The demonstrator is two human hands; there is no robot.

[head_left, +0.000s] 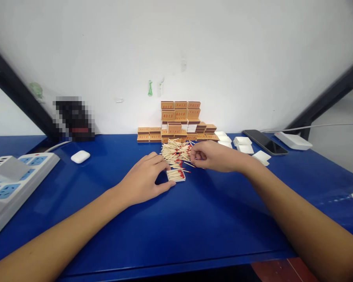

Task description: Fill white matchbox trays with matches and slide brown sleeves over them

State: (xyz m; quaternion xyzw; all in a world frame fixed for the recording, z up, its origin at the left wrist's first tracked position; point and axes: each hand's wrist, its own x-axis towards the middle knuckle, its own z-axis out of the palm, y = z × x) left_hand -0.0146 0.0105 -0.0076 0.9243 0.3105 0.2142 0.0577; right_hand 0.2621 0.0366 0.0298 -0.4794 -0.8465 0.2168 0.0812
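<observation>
Matchbox tray [180, 180] rests just before the matchstick pile [173, 150], the left hand [148, 174] part-closed on the tray's edges, likely for steadiness, while the right hand [210, 156] curls at the pile, its grasp unclear.

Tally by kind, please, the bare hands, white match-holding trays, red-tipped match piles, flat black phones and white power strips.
Bare hands, left and right: 2
White match tray: 1
Red-tipped match pile: 1
Flat black phone: 1
White blue-socketed power strip: 1
Total: 6
</observation>
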